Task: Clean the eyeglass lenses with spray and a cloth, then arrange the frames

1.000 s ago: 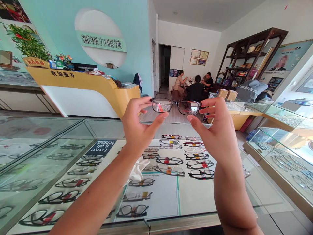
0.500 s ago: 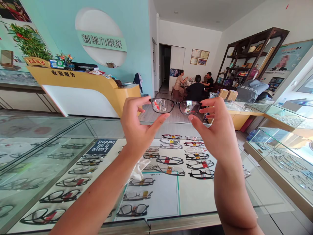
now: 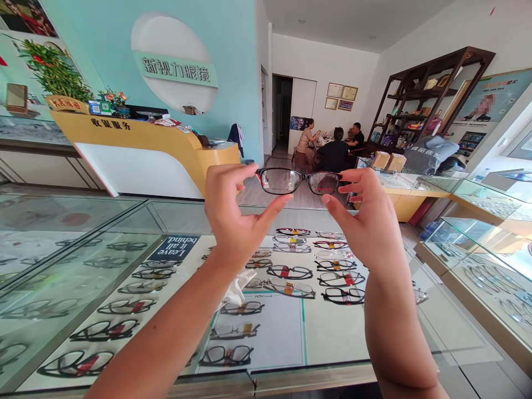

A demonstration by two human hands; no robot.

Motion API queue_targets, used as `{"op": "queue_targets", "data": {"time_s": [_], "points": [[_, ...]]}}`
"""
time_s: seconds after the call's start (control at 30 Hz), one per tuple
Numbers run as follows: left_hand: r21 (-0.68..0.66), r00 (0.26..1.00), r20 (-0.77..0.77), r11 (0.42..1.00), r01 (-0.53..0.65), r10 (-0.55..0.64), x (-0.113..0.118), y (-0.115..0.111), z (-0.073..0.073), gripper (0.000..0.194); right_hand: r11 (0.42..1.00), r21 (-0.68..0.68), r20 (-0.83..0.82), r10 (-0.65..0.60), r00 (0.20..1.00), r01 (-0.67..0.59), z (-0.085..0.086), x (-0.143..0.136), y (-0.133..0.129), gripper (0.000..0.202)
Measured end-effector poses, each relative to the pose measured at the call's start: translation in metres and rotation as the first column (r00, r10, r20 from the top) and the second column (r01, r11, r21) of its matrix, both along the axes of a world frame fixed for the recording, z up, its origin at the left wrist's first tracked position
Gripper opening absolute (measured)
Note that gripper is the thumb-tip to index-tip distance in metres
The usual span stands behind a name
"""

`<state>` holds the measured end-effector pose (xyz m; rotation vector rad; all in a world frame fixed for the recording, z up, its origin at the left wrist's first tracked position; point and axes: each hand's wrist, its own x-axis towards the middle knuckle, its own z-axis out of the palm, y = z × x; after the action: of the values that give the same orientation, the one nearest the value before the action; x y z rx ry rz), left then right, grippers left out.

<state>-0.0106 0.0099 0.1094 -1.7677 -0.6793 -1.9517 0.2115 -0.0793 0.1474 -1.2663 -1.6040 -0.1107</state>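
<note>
A pair of dark-framed eyeglasses (image 3: pixel 305 177) is held up in the air above the glass display case, its lenses facing me. My left hand (image 3: pixel 239 208) grips the left end of the frame between thumb and fingers. At the other end my right hand (image 3: pixel 361 213) pinches the frame the same way. Reddish marks show on the right lens. Below my left wrist a crumpled white cloth (image 3: pixel 239 289) lies on the case. The temples of the held glasses are mostly hidden.
Rows of eyeglasses (image 3: pixel 290 272) lie in the glass display case (image 3: pixel 274 372) under my arms. A yellow and white counter (image 3: pixel 137 160) stands ahead left, with more display cases (image 3: pixel 490 244) at right. Several people (image 3: pixel 333 149) sit at a table in the back.
The eyeglasses have turned slightly between my hands, so the lens reflections differ and the left lens looks wider. Both hands keep their hold. The view has shifted a little.
</note>
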Motion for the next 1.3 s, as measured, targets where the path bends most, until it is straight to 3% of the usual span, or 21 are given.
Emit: {"op": "queue_targets", "data": {"time_s": [0.3,0.5,0.7,0.97,1.3], "points": [[-0.019,0.998,0.011,0.998,0.065,-0.065,0.001,-0.002,0.000,0.067,0.999,0.024,-0.034,0.045,0.998,-0.044,-0.002,0.000,0.000,0.032],[-0.191,0.981,0.064,0.963,0.191,-0.182,-0.004,0.018,-0.004,0.059,0.992,0.020,-0.073,0.125,0.989,-0.124,-0.002,0.001,0.003,0.025],[-0.237,0.967,0.064,0.937,0.255,-0.247,-0.008,0.031,-0.005,0.077,0.993,0.033,-0.111,0.117,0.987,-0.114,0.000,0.005,0.011,0.014],[-0.277,0.936,0.070,0.895,0.350,-0.345,-0.007,0.037,-0.003,0.080,0.986,0.065,-0.165,0.160,0.973,-0.151,0.004,0.006,0.017,0.009],[-0.397,0.933,0.081,0.847,0.354,-0.351,-0.005,0.033,-0.001,0.076,0.978,0.020,-0.096,0.206,0.974,-0.205,0.003,0.007,0.017,0.028]]}}
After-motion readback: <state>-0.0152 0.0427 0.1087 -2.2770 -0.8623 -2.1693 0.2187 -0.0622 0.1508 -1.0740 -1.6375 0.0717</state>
